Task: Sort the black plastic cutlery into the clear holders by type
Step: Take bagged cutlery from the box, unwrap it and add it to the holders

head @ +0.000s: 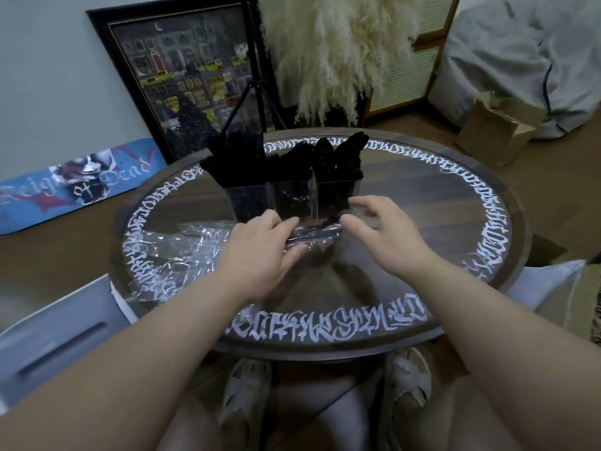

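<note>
We are gripping wrapped cutlery packet (312, 234) with left hand (263, 252), fingers curled on wrap. Right hand (383, 232) hovering loose, holding nothing. Packet lying just before clear holders (292, 198). We are advising: pull wrap apart slowly, avoiding scatter.

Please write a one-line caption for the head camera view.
Left hand holds a wrapped cutlery packet; right hand reaches toward it before three clear holders.

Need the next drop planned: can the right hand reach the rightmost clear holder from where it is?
Probably yes: the right hand hovers just in front of the rightmost clear holder, nothing between them.
</note>
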`<state>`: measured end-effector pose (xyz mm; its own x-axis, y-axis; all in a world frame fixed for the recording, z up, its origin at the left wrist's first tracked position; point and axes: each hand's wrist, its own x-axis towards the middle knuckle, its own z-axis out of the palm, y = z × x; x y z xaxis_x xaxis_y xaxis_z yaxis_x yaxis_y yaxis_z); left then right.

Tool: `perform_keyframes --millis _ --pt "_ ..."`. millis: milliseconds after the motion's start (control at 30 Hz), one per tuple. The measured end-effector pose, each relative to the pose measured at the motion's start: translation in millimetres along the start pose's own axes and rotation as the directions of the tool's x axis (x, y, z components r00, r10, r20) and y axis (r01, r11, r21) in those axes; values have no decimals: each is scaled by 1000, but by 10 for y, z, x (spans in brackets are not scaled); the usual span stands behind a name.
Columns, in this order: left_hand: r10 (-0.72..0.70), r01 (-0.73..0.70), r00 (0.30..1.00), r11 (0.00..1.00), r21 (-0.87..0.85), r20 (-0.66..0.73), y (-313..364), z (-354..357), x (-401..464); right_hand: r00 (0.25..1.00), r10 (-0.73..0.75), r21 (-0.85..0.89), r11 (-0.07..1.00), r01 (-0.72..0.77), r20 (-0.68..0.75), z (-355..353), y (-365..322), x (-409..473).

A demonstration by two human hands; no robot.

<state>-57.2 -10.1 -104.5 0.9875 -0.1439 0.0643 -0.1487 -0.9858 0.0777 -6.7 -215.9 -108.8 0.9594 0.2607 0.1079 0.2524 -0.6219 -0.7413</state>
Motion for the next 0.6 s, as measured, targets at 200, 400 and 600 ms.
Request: perform_keyframes --millis 200,400,600 --pt "-39 35 999 994 -100 -32 -213 119 -55 963 256 387 882 -270 89 315 -65 194" --pt "-82 85 996 980 -181 25 -321 106 -43 963 206 429 864 -262 173 392 -181 213" --pt "-73 79 997 963 -257 33 -337 94 36 962 147 427 873 -236 231 417 -232 214"
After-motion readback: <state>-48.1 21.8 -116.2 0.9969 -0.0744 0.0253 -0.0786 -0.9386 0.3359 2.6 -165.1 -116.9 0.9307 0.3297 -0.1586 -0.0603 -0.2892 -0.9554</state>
